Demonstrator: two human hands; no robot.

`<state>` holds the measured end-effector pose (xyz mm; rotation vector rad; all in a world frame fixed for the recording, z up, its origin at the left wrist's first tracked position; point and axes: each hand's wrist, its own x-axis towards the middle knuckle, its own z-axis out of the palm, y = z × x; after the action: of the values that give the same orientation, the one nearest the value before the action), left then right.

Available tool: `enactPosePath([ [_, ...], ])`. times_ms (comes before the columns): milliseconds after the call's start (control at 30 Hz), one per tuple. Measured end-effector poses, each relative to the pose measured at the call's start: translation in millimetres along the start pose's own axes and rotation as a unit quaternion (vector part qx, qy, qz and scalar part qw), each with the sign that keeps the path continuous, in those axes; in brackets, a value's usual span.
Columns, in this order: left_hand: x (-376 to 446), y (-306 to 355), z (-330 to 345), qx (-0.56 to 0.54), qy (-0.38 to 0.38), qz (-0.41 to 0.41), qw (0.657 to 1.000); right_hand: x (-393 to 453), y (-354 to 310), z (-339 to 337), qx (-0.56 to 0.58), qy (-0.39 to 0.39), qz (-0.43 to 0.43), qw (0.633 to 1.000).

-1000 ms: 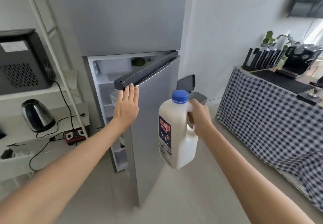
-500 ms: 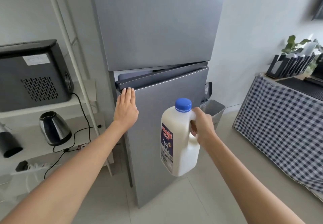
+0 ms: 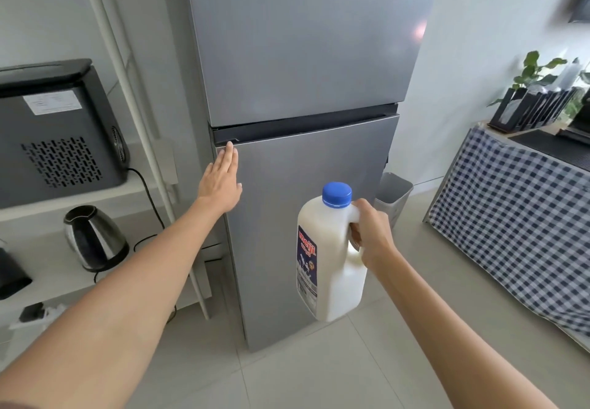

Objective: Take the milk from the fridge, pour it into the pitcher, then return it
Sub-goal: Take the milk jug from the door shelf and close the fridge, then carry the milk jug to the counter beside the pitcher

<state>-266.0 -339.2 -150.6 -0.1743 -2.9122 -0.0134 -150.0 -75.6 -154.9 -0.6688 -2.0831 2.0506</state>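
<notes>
A tall grey fridge (image 3: pixel 306 57) stands straight ahead with both doors closed. My left hand (image 3: pixel 222 181) lies flat with straight fingers against the upper left corner of the lower fridge door (image 3: pixel 303 191). My right hand (image 3: pixel 372 233) grips the handle of a white milk jug (image 3: pixel 329 258) with a blue cap and a dark label. The jug hangs upright in front of the lower door, above the floor. No pitcher is in view.
A white shelf rack (image 3: pixel 134 121) on the left carries a black appliance (image 3: pixel 57 130), a steel kettle (image 3: pixel 94 237) and cables. A grey bin (image 3: pixel 394 197) stands right of the fridge. A counter with a checked cloth (image 3: pixel 517 217) and a plant is at the right.
My left hand pushed the lower fridge door from wide open to fully closed. The view swung left, and the milk jug stayed in my right hand.
</notes>
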Motion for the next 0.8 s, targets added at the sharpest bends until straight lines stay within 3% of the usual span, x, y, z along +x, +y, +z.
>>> enactPosePath([
  [233,11.2,-7.7,-7.5,0.025,-0.049,-0.005,0.998,-6.0,-2.9,1.2,0.02,0.003,-0.011,1.0],
  [633,0.4,5.3,-7.3,-0.08,-0.079,0.007,0.994,-21.3,-11.6,-8.9,0.048,0.021,-0.013,0.999],
  [700,-12.2,23.0,1.2,-0.172,-0.124,-0.007,0.977,-24.8,-13.1,-12.6,0.051,0.027,-0.015,0.998],
  [800,-43.2,62.4,28.4,-0.318,-0.229,0.008,0.92,-30.7,-13.9,-20.7,0.06,0.039,-0.018,0.997],
])
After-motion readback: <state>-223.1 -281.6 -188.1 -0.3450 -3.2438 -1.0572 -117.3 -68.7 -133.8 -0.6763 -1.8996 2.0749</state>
